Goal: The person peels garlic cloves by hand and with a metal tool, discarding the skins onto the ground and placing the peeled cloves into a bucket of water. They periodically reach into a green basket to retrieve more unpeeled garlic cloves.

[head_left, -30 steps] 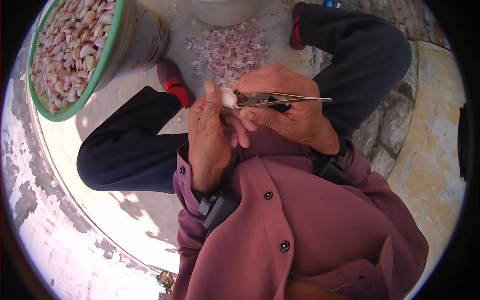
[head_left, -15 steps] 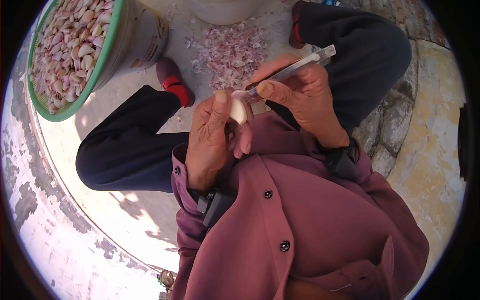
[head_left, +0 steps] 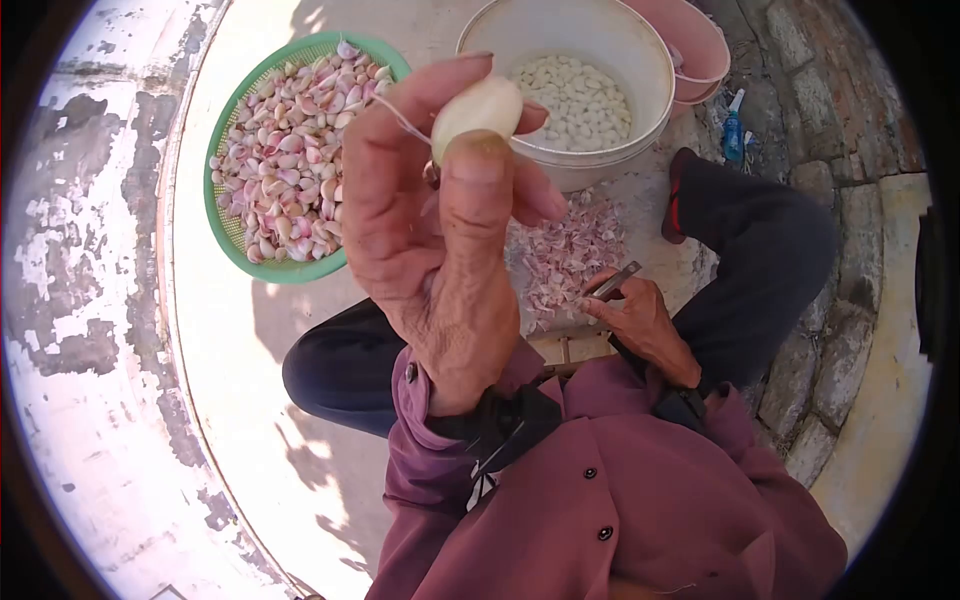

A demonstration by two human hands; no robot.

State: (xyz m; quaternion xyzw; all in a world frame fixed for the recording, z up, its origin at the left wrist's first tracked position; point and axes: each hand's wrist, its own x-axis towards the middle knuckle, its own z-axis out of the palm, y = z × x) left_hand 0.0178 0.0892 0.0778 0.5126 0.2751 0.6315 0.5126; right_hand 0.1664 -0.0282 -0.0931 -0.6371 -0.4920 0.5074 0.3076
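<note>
Raised close to the camera, my left hand (head_left: 445, 250) pinches a pale, peeled garlic clove (head_left: 482, 105) between thumb and fingers. A thin strip of skin hangs at the clove's left side. Lower down at the right, my right hand (head_left: 650, 325) is closed around a small knife (head_left: 614, 282), its metal end pointing up and right; the rest of the knife is hidden in the fingers. Below and beyond that hand lies a heap of pinkish garlic skins (head_left: 565, 255) on the ground.
A green-rimmed basket (head_left: 222, 232) of unpeeled garlic cloves stands at the left. At the back are a white bucket (head_left: 650, 130) with peeled cloves in it and a pink bucket (head_left: 700, 50). A blue bottle (head_left: 733, 138) lies near the stone edging (head_left: 850, 240).
My left hand has lifted the clove up toward the camera, away from the knife. My right hand has lowered with the knife. The view has shifted, showing the buckets at the back.
</note>
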